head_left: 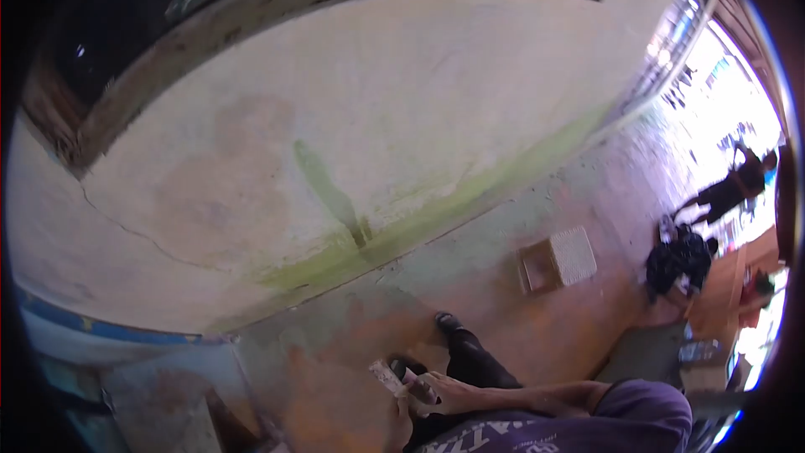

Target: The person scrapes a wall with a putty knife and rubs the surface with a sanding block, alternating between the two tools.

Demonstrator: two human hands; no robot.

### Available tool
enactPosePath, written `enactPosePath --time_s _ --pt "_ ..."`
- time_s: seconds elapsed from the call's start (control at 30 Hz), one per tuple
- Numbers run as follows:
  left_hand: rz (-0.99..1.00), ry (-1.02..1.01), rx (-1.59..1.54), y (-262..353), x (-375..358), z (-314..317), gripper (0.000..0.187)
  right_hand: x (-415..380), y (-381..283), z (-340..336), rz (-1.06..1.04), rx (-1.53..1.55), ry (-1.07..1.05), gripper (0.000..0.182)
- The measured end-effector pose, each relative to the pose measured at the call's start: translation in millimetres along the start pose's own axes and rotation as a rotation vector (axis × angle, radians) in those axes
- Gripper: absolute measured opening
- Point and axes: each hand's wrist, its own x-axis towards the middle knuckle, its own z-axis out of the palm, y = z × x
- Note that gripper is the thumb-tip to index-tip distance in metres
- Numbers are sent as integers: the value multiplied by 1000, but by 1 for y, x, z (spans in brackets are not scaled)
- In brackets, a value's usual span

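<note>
Your two hands meet low in the view, in front of your purple shirt (579, 426). Your right hand (446, 392) is closed with its fingers bent around the near end of one pale piece (386, 377); your left hand (404, 416) is just beside it, fingers also at that end. How firmly each hand grips, you cannot tell. The piece is light and flat-looking, tilted, its far end sticking out past your fingers over the floor (335, 386). No writing on it can be made out.

Below are your two feet, in two dark sandals: one sandal (448, 321) is farther forward, the other (408, 366) partly hidden behind the piece and your hands. One trouser leg (476, 362) shows, dark.

The shirt has one row of large pale letters and a smaller line beside it; both are too blurred and cut off to read surely.

One box (539, 268) stands on the floor, with a pale dotted face and a brown side that looks recessed; whether it holds anything, you cannot tell. At the right is one clear container (698, 351), its contents unclear.

Two people show at the right, one standing person (728, 193) and one crouching person (681, 260). One wall (377, 101) fills much of the view, with one long green mark (323, 184).
</note>
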Motion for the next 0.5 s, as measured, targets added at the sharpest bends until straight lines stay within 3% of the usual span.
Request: enactPosePath --time_s 0.07,0.17,0.2,0.3,0.4,0.43,0.5 --pt "74 22 134 33 -19 11 44 -9 -24 21 -28 -6 139 78" --pt "128 31 -79 77 -30 32 45 -3 -42 35 -198 46 367 81" --pt "136 27 5 83 -24 32 45 0 -46 36 -289 57 466 85" --pt "256 -36 195 90 -12 28 45 -8 -65 14 -398 -61 634 74" --pt "276 -79 192 103 -5 37 44 -21 -67 7 -99 193 602 68" --pt "257 -88 169 107 -2 42 44 -28 -62 2 -133 139 681 60" --pt "294 -104 292 111 10 46 37 -47 -60 -12 51 258 705 56"
